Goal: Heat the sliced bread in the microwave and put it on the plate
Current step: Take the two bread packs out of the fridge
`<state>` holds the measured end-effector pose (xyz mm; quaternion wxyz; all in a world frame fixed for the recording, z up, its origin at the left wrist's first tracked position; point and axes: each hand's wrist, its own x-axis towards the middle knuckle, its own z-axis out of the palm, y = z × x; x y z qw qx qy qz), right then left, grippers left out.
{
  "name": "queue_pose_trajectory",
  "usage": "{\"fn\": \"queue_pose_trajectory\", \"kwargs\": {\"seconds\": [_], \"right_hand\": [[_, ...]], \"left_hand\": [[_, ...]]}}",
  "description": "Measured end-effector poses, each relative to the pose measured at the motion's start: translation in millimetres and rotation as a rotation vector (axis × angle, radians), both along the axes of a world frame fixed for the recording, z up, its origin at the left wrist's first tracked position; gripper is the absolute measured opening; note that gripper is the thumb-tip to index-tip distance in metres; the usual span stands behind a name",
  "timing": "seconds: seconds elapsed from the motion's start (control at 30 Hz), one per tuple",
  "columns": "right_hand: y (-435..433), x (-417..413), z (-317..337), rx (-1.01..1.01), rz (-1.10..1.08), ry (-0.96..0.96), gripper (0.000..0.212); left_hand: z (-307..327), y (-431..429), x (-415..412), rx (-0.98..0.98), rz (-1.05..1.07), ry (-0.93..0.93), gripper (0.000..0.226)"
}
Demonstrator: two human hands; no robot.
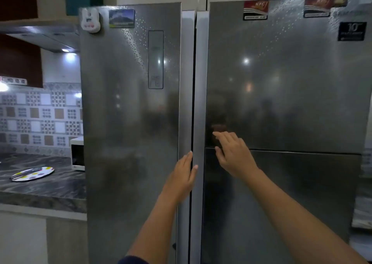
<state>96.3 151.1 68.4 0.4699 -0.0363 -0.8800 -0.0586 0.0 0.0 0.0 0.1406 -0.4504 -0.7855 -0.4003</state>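
Note:
A tall steel side-by-side fridge (130, 122) fills the view with both doors closed. My left hand (184, 175) lies flat against the vertical handle strip (186, 102) of the left door, fingers straight. My right hand (233, 153) hovers open against the right door (281, 92), beside the right handle strip, holding nothing. At the left, a white microwave (77, 153) peeks out from behind the fridge on the dark counter. A white plate (32, 174) with coloured spots lies on that counter. No bread is in view.
The dark marble counter (40, 187) runs along the left under a patterned tile wall. A range hood with lit lamps (66, 51) hangs above it. Magnets and stickers sit on the fridge doors. The right door has a seam at hand height.

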Motion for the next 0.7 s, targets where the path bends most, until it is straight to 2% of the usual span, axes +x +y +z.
{"fn": "queue_pose_trajectory", "kwargs": {"seconds": [0.07,0.2,0.3,0.4,0.5,0.7], "right_hand": [[-2,-21,-5,0.112,-0.044,-0.01,0.041],[6,-63,-15,0.467,-0.135,-0.097,0.043],[17,-79,-14,0.624,-0.249,-0.189,0.042],[24,-79,-19,0.695,-0.308,-0.224,0.042],[23,-78,-24,0.722,-0.326,-0.208,0.041],[7,-80,-29,0.614,-0.443,-0.242,0.052]], "left_hand": [[-20,12,-11,0.074,-0.033,-0.165,0.053],[-65,39,-25,0.13,-0.116,-0.47,0.046],[-81,61,-33,0.172,-0.184,-0.535,0.041],[-94,76,-32,0.127,-0.215,-0.591,0.033],[-97,78,-30,0.179,-0.213,-0.613,0.03],[-92,76,-30,0.157,-0.217,-0.619,0.031]]}}
